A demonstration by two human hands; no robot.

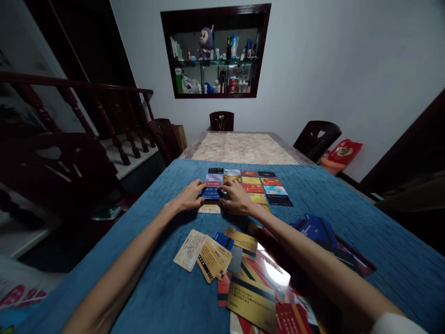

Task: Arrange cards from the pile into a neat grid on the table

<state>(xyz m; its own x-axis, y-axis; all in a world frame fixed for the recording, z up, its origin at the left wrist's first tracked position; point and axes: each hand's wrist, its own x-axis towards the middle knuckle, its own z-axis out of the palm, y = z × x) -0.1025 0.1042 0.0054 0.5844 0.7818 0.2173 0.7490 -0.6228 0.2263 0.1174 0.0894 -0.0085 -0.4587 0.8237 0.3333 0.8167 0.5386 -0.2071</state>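
Hands met on a dark blue card (210, 193) in the card grid (259, 184) on the blue-covered desk (365, 222) | left hand (189, 196) and right hand (236, 198) each pinched an end of it | loose cards (222, 260) lay nearer | card writing too small to read
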